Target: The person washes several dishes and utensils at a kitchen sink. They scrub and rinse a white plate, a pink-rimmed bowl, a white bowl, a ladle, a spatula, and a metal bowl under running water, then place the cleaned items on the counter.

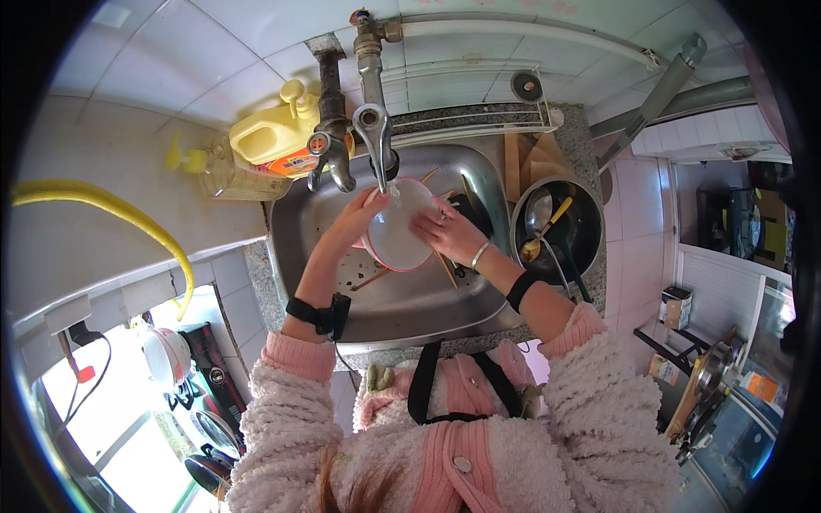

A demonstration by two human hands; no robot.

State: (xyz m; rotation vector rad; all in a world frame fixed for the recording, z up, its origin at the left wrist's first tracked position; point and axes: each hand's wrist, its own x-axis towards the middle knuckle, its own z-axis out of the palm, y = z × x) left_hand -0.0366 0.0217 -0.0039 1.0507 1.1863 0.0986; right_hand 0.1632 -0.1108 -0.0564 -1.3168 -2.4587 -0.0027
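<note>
A white bowl with a red rim (399, 240) is tilted under the running tap (378, 144), over the stainless steel sink (385, 314). My left hand (360, 218) grips its left edge, thumb near the water stream. Inside the bowl's right side lie the fingers of my right hand (449, 232), flat against the surface; whether they hold a cloth cannot be seen. Beneath and behind the bowl, several wooden chopsticks (446, 269) lie in the sink beside a dark utensil (473, 208). Small dark food scraps (349, 272) dot the sink floor.
Right of the sink stands a dark pot (593, 224) holding a ladle (539, 208) and a yellow-handled spoon (557, 215). A yellow detergent jug (269, 134) and a clear pump bottle (234, 176) stand at the back left. A second tap (330, 151) hangs beside the running one.
</note>
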